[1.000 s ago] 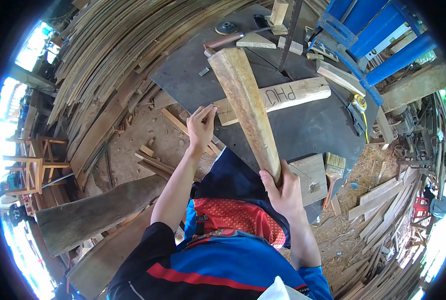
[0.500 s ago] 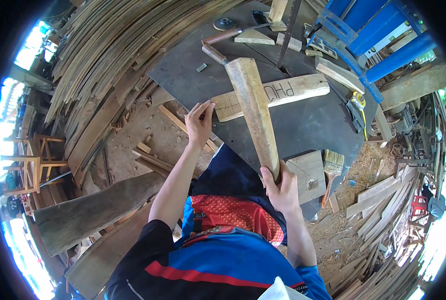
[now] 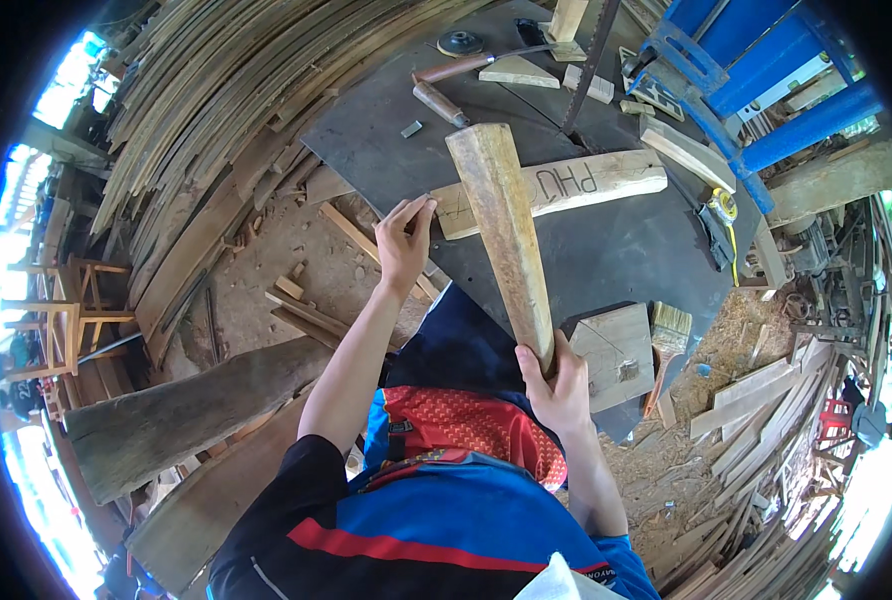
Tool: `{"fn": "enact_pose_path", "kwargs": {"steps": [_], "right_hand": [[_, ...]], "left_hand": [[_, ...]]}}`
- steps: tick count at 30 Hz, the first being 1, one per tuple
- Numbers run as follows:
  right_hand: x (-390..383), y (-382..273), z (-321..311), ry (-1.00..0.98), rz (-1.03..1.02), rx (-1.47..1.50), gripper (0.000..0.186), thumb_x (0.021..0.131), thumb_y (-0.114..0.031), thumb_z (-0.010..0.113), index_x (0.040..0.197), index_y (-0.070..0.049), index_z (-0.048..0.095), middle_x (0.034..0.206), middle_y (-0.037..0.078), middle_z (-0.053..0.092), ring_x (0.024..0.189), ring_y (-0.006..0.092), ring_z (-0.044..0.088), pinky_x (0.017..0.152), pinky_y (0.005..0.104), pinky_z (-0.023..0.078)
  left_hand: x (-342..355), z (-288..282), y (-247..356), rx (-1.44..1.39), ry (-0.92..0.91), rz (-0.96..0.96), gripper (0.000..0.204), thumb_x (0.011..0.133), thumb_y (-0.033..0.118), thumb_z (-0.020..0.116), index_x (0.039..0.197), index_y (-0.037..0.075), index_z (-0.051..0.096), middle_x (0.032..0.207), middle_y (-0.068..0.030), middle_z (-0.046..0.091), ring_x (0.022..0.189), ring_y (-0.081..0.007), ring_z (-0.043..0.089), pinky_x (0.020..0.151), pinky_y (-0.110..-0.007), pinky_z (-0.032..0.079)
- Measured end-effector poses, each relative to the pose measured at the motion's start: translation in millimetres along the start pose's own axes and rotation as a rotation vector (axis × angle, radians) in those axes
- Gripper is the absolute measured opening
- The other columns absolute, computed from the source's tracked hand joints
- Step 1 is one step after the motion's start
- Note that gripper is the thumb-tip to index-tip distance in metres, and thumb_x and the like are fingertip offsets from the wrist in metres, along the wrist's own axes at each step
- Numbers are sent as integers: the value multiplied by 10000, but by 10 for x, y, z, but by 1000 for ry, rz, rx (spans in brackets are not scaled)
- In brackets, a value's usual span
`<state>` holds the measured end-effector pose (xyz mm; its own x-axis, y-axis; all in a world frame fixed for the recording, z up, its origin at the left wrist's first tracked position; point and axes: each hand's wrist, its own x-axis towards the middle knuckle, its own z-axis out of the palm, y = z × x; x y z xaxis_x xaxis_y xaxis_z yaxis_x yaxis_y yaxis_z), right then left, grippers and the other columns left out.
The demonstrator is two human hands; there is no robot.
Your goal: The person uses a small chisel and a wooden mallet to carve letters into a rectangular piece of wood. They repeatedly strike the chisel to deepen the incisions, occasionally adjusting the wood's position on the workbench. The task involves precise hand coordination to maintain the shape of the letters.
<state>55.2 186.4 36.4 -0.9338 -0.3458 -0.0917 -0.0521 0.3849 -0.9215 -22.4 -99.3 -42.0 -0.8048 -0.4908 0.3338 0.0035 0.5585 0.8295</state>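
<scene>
My right hand [image 3: 558, 385] is wrapped round the narrow end of a wooden mallet [image 3: 501, 220], a thick club of pale worn wood. Its wide end rises above a board with dark hand lettering [image 3: 601, 183], which lies across the dark table [image 3: 386, 150]. At the board's left end my left hand [image 3: 406, 240] is closed, thumb and fingertips pinched together. Whatever those fingertips hold is too small to make out. Beyond the mallet's wide end lies a bent tool with wooden handles [image 3: 438, 100].
Right of my right hand are a square wood block [image 3: 614, 355] and a paintbrush [image 3: 671, 325]. A yellow tape measure [image 3: 723, 205] sits at the table's right edge. A saw blade [image 3: 591, 65] stands up near blue machinery [image 3: 816, 120]. Long planks [image 3: 226, 100] are stacked at left.
The mallet's wide end has tipped slightly left and down in the picture, uncovering more of the board's lettering. My left hand stays pinched at the board's end. The whole view has shifted a little.
</scene>
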Motion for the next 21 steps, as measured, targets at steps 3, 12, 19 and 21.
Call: {"fn": "enact_pose_path", "kwargs": {"steps": [3, 12, 19, 21], "right_hand": [[28, -90, -30, -5, -40, -87, 422, 1007, -357, 728, 900, 18, 568, 571, 178, 575, 475, 335, 638, 452, 426, 444], [217, -31, 74, -32, -125, -512, 448, 1014, -399, 707, 1005, 24, 562, 650, 248, 654, 607, 469, 684, 504, 519, 533], [168, -215, 26, 37, -215, -484, 463, 1025, -438, 676, 1009, 9, 559, 650, 235, 663, 617, 446, 700, 511, 535, 548], [192, -102, 57, -67, -147, -625, 450, 1020, -426, 687, 1001, 5, 558, 647, 229, 662, 614, 444, 700, 510, 535, 547]], "left_hand": [[5, 1, -38, 52, 36, 113, 166, 1012, 146, 695, 1080, 33, 794, 807, -101, 673, 624, -195, 596, 616, -327, 477], [-27, 8, -93, 78, 55, 194, 120, 951, 34, 711, 1043, 51, 784, 816, -107, 674, 635, -240, 655, 592, -339, 503], [15, 44, -178, 135, 104, 362, 171, 892, -26, 688, 1029, 41, 766, 854, -129, 676, 657, -272, 667, 606, -345, 512], [-66, 32, -202, 21, 56, 229, 173, 891, -28, 685, 1027, 40, 769, 855, -130, 677, 656, -282, 666, 599, -350, 511]]}}
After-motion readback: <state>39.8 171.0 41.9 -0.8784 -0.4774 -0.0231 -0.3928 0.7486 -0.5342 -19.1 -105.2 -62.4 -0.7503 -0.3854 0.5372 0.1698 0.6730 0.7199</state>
